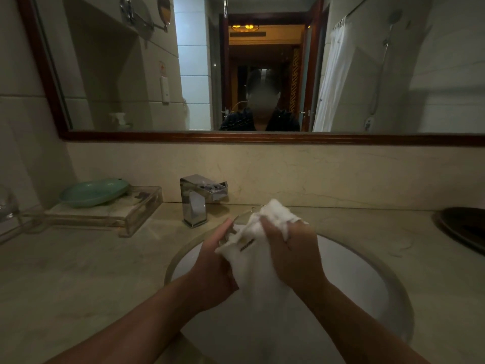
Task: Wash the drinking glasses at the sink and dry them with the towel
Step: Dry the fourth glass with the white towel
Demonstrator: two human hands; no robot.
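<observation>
Your left hand grips one clear drinking glass; your right hand clutches one white cloth towel against it, over the round white sink, one square chrome tap just beyond.

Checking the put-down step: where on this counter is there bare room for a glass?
Bare counter lies left of the sink, in front of the clear tray, and right of it, short of the dark plate. Back left is crowded: tray, green dish, faucet.

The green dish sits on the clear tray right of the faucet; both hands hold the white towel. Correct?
No. The head view shows the green dish on the clear tray left of the faucet; left hand and right hand hold the white towel.
</observation>
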